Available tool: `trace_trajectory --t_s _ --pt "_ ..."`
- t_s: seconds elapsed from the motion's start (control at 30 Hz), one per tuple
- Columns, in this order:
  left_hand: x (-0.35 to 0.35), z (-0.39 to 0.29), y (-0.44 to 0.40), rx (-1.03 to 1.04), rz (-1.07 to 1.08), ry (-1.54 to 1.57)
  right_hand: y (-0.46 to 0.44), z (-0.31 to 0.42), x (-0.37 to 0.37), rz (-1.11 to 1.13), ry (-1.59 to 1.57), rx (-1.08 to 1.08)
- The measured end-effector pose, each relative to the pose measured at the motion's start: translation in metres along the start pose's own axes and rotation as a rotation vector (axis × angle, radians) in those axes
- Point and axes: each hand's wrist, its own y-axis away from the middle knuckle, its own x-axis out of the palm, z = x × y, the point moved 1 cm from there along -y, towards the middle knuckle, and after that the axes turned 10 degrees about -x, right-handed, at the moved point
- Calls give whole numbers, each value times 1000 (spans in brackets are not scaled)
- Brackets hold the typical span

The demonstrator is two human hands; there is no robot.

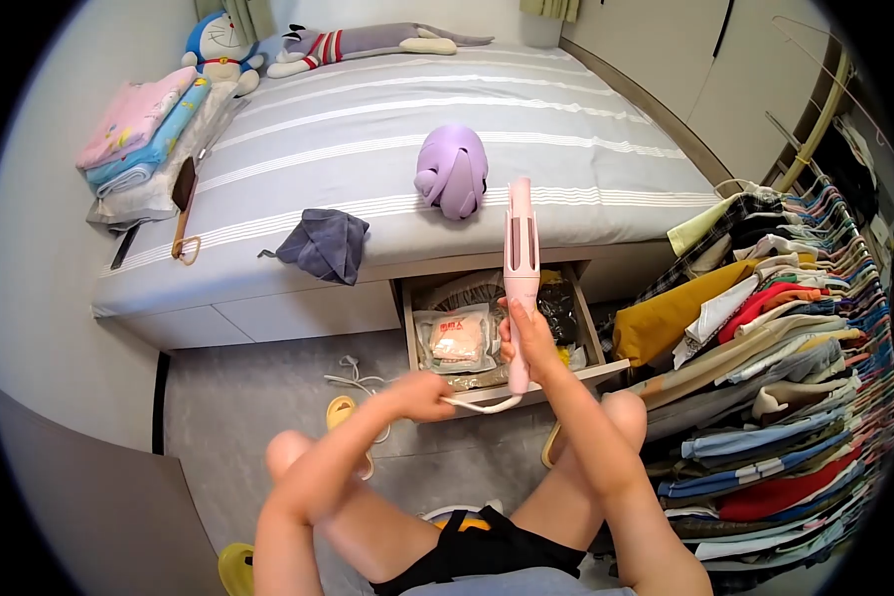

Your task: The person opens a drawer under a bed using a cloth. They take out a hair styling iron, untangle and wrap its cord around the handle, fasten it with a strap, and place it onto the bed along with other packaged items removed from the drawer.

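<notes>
Gripping the curler (521,283) by its handle (519,375), the right hand (528,341) wraps its fingers closely around it in the head view, while the left hand (422,397), bunched into a fist lower and to the left, holds the cord (487,408). The step in hand seems to be managing that cord while the curler is held up; I judge that the next move calls for a steady right grip and a left hand that guides the cord without straining the join at the handle. The curler is raised above the drawer (606,370), which is pulled out beneath the right hand. Its slotted end points away from the person, past the right hand toward the bed (576,109); its cord end points back toward the body. Its long axis runs nearly straight ahead, though I cannot tell how steeply it tilts.
</notes>
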Motion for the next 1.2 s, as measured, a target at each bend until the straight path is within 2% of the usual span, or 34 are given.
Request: trace_trajectory --t_s 0.03,0.07,0.17,0.2,0.27,0.33,0.4,0.47,0.5,0.53,0.6,0.73,0.83,0.87,0.9,0.93,1.0,1.07,1.13,1.2 --pt "-2 26 -2 -15 -161 -164 -3 3 -6 6 140 -40" --pt "-20 38 9 -42 -271 -89 -4 6 -12 13 281 -76" --pt "-60 59 35 -147 -115 512 2 16 -19 46 556 -159" --pt "-72 52 47 -127 -22 664 4 19 -19 56 634 -177" --pt "-75 45 61 -16 -30 804 0 9 -29 57 889 -357" --pt "-83 40 78 10 -52 952 2 7 -30 127 1091 -572" --pt "-88 50 89 71 -92 1086 7 13 -31 205 1341 -541" --pt "-85 67 94 158 -311 1105 11 16 -31 271 1578 -489" --pt "-93 67 101 170 -386 1089 12 15 -33 327 1639 -544" --pt "-96 68 103 172 -466 1157 14 14 -33 400 1669 -579" --pt "-103 57 106 83 -562 1037 18 11 -31 544 1725 -648" --pt "-96 64 89 -67 -651 893 26 10 -24 648 1615 -704" --pt "-96 67 82 -192 -607 910 28 9 -26 634 1365 -726" --pt "-91 69 75 -155 -610 904 28 8 -27 621 1264 -726" --pt "-84 72 66 -121 -611 898 30 11 -25 612 1173 -616" --pt "-77 77 58 -87 -614 891 30 8 -24 538 1068 -639" --pt "-64 79 47 -150 -668 751 27 0 -22 392 859 -679" --pt "-43 80 28 -142 -638 770 29 14 -16 263 984 -668" --pt "-28 55 24 -220 -421 879 28 25 -10 139 1126 -651" --pt "-15 30 23 -216 -321 838 27 25 -11 42 1316 -568"
